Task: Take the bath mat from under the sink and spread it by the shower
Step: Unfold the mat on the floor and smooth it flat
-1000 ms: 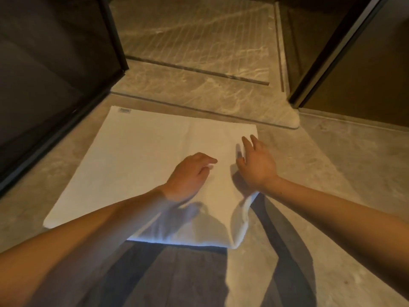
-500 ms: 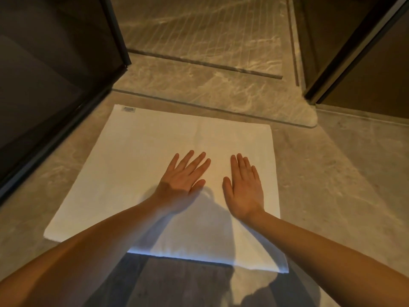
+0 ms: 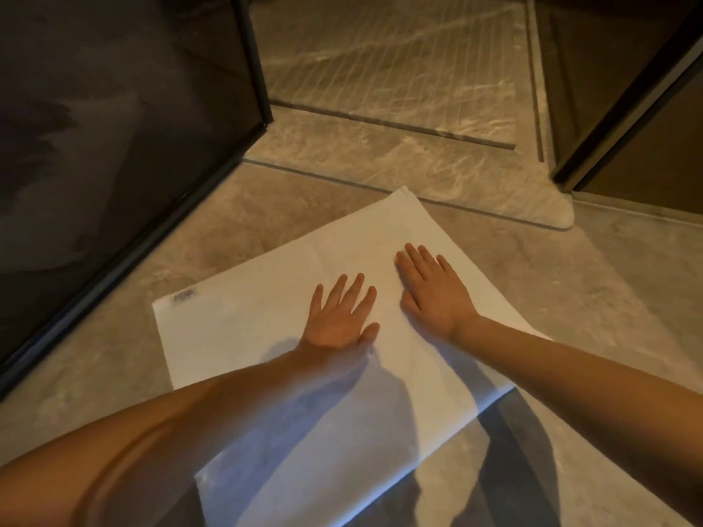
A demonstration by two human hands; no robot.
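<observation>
The white bath mat [image 3: 247, 329] lies flat on the grey stone floor, skewed so one corner points toward the shower threshold [image 3: 418, 165]. A small label [image 3: 184, 297] sits near its left corner. My left hand [image 3: 340, 317] rests palm down on the mat's middle with fingers spread. To its right, my right hand [image 3: 431, 290] also presses flat on the mat, fingers apart. Neither hand grips the fabric. My forearms and their shadows hide the mat's near part.
A dark glass shower panel [image 3: 114, 146] in a black frame stands on the left. A dark door frame [image 3: 627, 108] rises at the right. The ribbed shower floor [image 3: 380, 58] lies beyond the threshold.
The right edge was unfolded and both hands flattened onto the mat. The mat now lies turned at an angle, its right corner nearer the shower.
</observation>
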